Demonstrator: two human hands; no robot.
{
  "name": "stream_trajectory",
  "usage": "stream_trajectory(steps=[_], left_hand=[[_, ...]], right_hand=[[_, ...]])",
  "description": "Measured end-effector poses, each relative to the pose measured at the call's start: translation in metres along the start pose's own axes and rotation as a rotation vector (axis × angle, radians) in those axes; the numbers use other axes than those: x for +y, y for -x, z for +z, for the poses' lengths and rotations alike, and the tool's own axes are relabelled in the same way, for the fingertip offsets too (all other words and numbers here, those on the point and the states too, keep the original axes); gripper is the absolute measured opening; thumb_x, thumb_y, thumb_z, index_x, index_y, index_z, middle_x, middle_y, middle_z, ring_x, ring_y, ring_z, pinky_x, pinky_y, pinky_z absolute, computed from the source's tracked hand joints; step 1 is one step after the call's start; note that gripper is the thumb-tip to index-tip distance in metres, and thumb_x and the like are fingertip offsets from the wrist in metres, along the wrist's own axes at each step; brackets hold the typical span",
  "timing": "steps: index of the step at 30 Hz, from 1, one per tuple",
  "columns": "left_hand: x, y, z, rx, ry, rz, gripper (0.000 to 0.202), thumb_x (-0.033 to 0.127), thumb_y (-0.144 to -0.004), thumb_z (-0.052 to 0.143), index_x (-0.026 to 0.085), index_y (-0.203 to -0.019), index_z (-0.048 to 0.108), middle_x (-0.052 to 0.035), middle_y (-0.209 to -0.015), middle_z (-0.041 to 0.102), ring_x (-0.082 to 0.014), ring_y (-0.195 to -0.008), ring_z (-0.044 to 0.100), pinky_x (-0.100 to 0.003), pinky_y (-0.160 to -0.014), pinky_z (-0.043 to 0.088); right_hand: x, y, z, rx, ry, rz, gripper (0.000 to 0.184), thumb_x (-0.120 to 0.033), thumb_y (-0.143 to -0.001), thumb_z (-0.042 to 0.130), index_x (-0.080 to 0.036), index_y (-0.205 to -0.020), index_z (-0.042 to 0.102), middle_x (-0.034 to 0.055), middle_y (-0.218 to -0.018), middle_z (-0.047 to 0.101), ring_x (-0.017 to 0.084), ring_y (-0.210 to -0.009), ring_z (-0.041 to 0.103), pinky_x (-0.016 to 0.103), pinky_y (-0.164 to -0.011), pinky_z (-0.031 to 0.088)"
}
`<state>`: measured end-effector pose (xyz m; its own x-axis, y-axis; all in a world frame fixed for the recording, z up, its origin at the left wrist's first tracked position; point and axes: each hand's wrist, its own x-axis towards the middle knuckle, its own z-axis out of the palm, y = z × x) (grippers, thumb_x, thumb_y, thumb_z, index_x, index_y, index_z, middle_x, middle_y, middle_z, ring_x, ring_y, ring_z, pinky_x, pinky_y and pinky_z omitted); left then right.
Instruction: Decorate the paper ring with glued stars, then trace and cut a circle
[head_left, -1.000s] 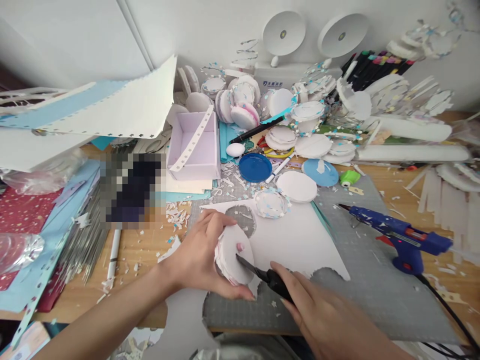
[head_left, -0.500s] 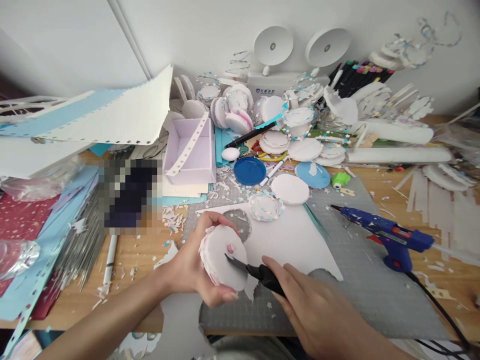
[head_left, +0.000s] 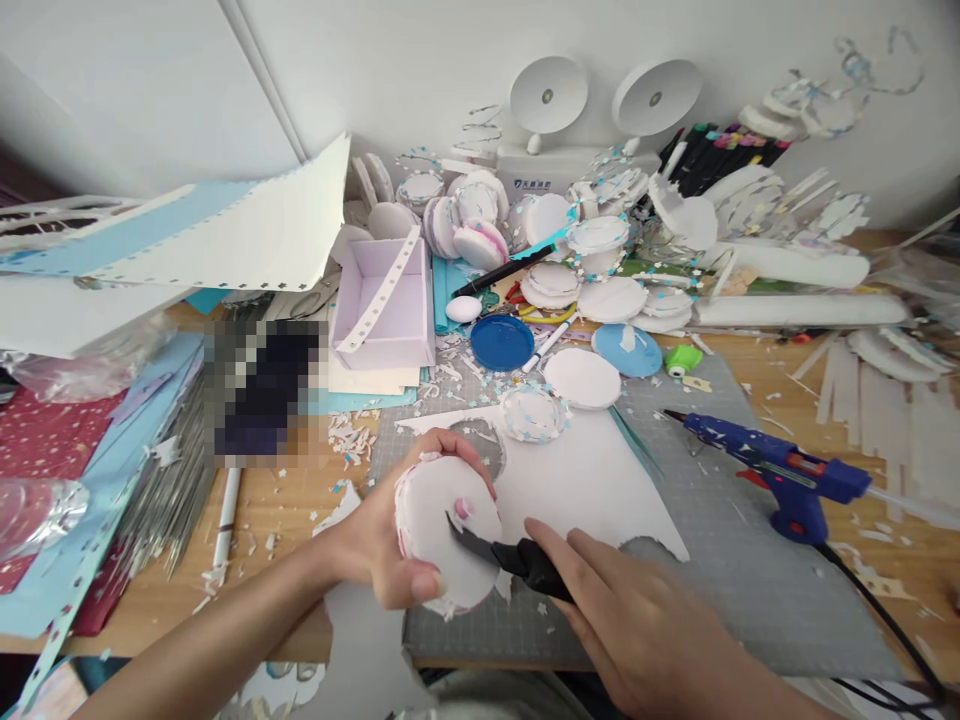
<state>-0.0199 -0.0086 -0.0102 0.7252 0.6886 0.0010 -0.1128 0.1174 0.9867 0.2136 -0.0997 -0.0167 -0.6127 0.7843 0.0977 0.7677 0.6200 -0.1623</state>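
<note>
In the lower middle of the frame, the left hand (head_left: 382, 548) is curled around a stack of white discs (head_left: 442, 515), thumb on the near edge and fingers wrapped over the far edge, one fingertip pressed on the flat top. The stack is tilted up off the grey cutting mat (head_left: 735, 580), its ragged rim showing pink in places. The right hand (head_left: 637, 630), coming in from the lower right, is closed on the black handles of the scissors (head_left: 502, 550); the blades lie against the right side of the top disc, slightly parted. Under and behind both hands is a white sheet (head_left: 592, 475) with round holes cut from it. A blue glue gun (head_left: 780, 470) lies on the mat at the right, well apart. Toward the centre top are a blue lid (head_left: 501, 342), an open white box (head_left: 386, 305) and a heap of finished discs (head_left: 555, 230).
</note>
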Motion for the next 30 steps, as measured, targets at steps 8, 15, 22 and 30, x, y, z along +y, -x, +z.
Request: stream_trajectory(steps=[8,15,22,30], left_hand=[[-0.003,0.0,0.001,0.089,-0.097,0.046,0.069,0.061,-0.058,0.065,0.023,-0.109,0.038,-0.0097,-0.1,0.055,-0.0256,-0.083,0.058,-0.04,-0.067,0.051],[-0.024,0.005,0.0,0.279,-0.4,0.185,0.093,0.052,-0.045,0.083,0.026,-0.119,0.034,-0.0075,-0.107,0.055,-0.0256,-0.088,0.058,-0.04,-0.074,0.049],[-0.022,0.006,0.003,0.432,-0.752,0.129,0.095,0.055,-0.044,0.083,0.021,-0.119,0.036,-0.0119,-0.109,0.053,-0.0347,-0.101,0.055,-0.05,-0.086,0.043],[-0.012,0.005,-0.003,0.165,-0.476,0.146,0.097,0.049,-0.047,0.081,0.023,-0.126,0.03,-0.0089,-0.11,0.052,-0.0292,-0.096,0.055,-0.043,-0.083,0.044]], right_hand=[[0.0,-0.005,-0.015,-0.039,-0.07,0.042,0.039,-0.017,-0.095,0.025,-0.009,-0.131,0.036,0.0116,-0.093,0.071,0.019,-0.066,0.07,0.026,-0.051,0.056],[-0.009,0.005,-0.013,-0.022,-0.051,0.123,0.039,-0.019,-0.096,0.024,-0.008,-0.132,0.034,0.0109,-0.088,0.071,0.018,-0.058,0.069,0.026,-0.052,0.057],[-0.019,0.007,-0.002,-0.108,-0.091,0.217,0.046,-0.018,-0.095,0.029,-0.01,-0.14,0.026,0.0125,-0.1,0.07,0.018,-0.056,0.069,0.027,-0.051,0.057],[-0.001,0.002,-0.034,-0.116,-0.201,0.121,0.039,-0.019,-0.094,0.032,-0.015,-0.132,0.041,0.0088,-0.104,0.072,0.019,-0.074,0.073,0.025,-0.059,0.059]])
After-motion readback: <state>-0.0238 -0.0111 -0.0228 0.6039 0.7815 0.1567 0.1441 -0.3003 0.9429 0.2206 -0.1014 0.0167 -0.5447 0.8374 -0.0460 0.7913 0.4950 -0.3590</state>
